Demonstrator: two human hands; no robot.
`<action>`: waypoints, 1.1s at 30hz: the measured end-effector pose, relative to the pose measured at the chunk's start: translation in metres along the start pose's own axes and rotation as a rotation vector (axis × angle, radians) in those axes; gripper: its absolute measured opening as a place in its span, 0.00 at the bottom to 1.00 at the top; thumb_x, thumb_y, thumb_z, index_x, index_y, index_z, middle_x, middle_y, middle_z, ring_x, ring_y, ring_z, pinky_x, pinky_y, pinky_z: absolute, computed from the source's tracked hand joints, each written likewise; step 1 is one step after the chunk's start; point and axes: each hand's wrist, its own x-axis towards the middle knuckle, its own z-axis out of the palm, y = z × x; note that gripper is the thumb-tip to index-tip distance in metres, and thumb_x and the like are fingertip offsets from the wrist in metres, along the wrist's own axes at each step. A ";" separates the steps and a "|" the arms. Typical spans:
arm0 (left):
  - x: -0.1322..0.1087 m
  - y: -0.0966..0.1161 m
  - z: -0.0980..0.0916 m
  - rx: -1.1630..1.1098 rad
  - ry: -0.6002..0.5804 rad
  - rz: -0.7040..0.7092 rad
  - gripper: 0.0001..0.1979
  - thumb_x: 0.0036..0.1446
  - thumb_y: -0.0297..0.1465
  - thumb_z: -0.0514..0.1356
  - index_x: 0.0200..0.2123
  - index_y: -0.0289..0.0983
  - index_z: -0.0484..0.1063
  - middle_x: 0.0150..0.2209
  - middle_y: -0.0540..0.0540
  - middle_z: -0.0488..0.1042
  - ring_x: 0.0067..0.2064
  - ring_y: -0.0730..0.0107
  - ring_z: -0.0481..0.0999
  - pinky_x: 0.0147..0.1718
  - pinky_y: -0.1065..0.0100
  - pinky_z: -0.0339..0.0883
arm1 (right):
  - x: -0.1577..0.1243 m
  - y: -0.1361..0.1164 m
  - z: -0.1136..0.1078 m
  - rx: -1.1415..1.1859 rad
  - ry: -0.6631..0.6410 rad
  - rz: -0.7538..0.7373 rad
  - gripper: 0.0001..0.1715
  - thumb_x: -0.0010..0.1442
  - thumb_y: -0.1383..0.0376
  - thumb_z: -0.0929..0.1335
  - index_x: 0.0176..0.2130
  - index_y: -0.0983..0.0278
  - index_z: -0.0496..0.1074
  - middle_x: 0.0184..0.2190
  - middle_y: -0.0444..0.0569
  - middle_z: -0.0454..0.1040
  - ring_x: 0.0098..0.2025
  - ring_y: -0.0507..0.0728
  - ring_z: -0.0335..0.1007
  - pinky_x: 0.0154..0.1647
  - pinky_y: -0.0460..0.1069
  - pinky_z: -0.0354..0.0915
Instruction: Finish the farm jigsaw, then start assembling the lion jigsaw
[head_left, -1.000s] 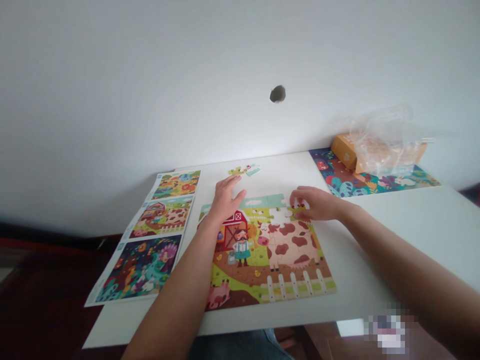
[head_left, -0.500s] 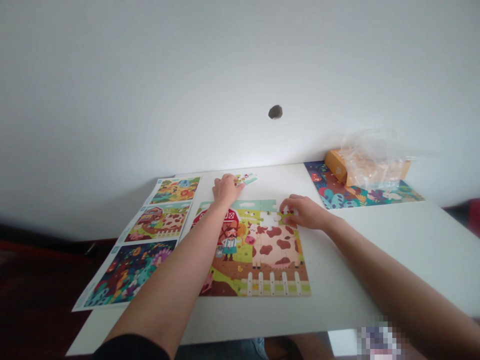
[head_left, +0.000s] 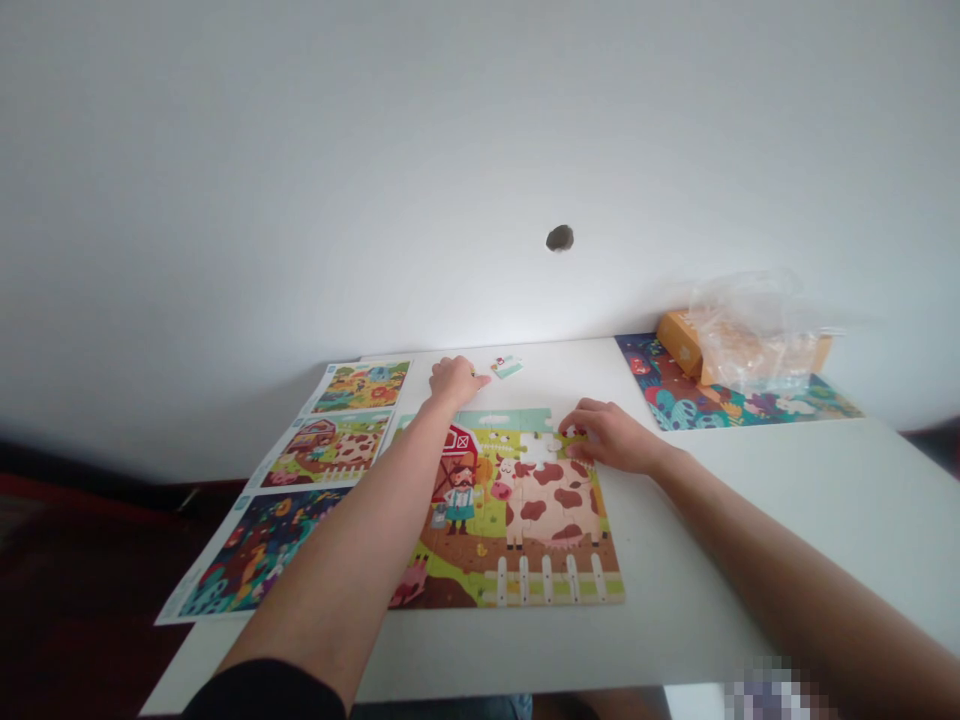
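Note:
A jigsaw puzzle [head_left: 517,510] of a farm scene, with a barn, a farmer and a spotted cow, lies assembled on a white table [head_left: 675,610]. A white gap [head_left: 538,447] shows near its top edge. My right hand [head_left: 611,438] rests at the top right of the puzzle, its fingertips pinching a small puzzle piece [head_left: 575,432] beside the gap. My left hand [head_left: 455,383] sits just beyond the puzzle's top edge with its fingers curled. A loose teal puzzle piece [head_left: 508,366] lies just past those fingers. Whatever lies under that palm is hidden.
A printed sheet of puzzle pictures [head_left: 326,450] lies left of the puzzle. At the far right, an orange box [head_left: 679,343] and a clear plastic bag [head_left: 750,335] rest on a colourful printed sheet [head_left: 675,395]. A white wall rises behind the table.
My left hand has moved forward past the puzzle's top edge to the loose pieces. My right hand has shifted left along the top edge, towards the gap. The view has tilted slightly.

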 end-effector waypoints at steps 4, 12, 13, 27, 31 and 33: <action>-0.002 0.007 -0.014 -0.083 0.016 -0.026 0.28 0.43 0.39 0.71 0.47 0.34 0.71 0.49 0.31 0.74 0.52 0.43 0.73 0.46 0.55 0.68 | 0.000 -0.002 0.000 -0.001 0.005 -0.021 0.13 0.61 0.59 0.69 0.45 0.61 0.76 0.41 0.51 0.72 0.40 0.55 0.70 0.46 0.50 0.63; -0.090 0.040 -0.016 -0.747 -0.035 0.405 0.15 0.57 0.36 0.62 0.46 0.37 0.76 0.42 0.44 0.81 0.41 0.61 0.81 0.42 0.64 0.72 | 0.001 -0.003 -0.001 0.039 0.054 -0.011 0.16 0.60 0.57 0.71 0.46 0.62 0.76 0.41 0.52 0.72 0.38 0.55 0.71 0.44 0.49 0.64; -0.106 0.042 -0.011 -0.819 -0.071 0.464 0.16 0.58 0.37 0.62 0.48 0.38 0.77 0.45 0.44 0.80 0.45 0.60 0.80 0.46 0.63 0.71 | 0.000 -0.005 -0.001 0.048 0.075 -0.020 0.16 0.60 0.58 0.70 0.46 0.63 0.76 0.40 0.52 0.73 0.38 0.55 0.71 0.44 0.49 0.64; -0.139 0.024 0.002 -1.099 -0.137 0.386 0.16 0.56 0.39 0.65 0.45 0.39 0.79 0.43 0.44 0.80 0.44 0.62 0.78 0.45 0.64 0.73 | 0.007 -0.049 0.028 0.549 0.278 0.247 0.18 0.59 0.56 0.68 0.47 0.61 0.72 0.30 0.44 0.78 0.29 0.52 0.69 0.35 0.48 0.66; -0.136 0.022 0.002 -1.161 -0.180 0.270 0.17 0.54 0.40 0.66 0.44 0.37 0.78 0.38 0.45 0.80 0.37 0.64 0.79 0.37 0.65 0.74 | 0.010 -0.041 0.033 0.682 0.339 0.349 0.14 0.57 0.55 0.70 0.39 0.62 0.74 0.32 0.47 0.78 0.31 0.54 0.73 0.33 0.49 0.68; -0.137 0.022 0.003 -1.173 -0.240 0.235 0.14 0.52 0.40 0.66 0.38 0.36 0.77 0.33 0.46 0.79 0.32 0.66 0.78 0.33 0.65 0.74 | 0.011 -0.037 0.034 0.766 0.349 0.390 0.14 0.56 0.55 0.71 0.38 0.62 0.73 0.31 0.47 0.78 0.31 0.55 0.74 0.32 0.49 0.69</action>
